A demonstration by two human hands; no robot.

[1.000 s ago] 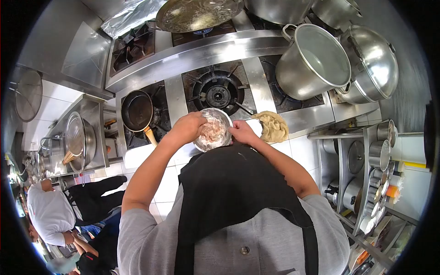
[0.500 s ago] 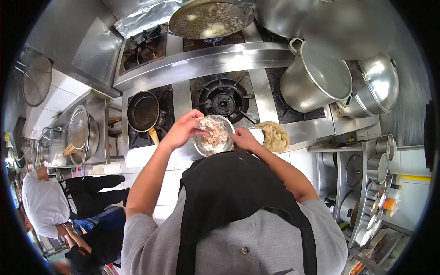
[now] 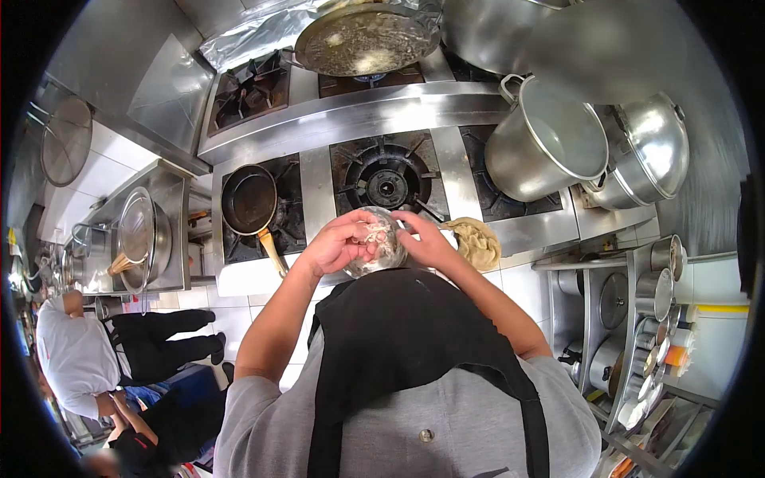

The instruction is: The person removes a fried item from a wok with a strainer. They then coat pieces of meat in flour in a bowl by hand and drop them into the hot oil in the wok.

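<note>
Silvery bowl [image 3: 390, 256] | left hand [image 3: 341, 245] over it | right hand [image 3: 429, 242] at rim

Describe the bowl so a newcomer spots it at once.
Find the steel stove, then its front middle burner. Just below it in the picture is a round bowl, between the left hand and right hand. Unlike the frying pan to its left, it shows no long handle and holds a pale mixture.

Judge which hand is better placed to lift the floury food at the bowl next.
Probably the left hand: it reaches over the bowl, right at the floury food. The right hand is at the bowl's right edge, seemingly better suited to steadying it.
</note>
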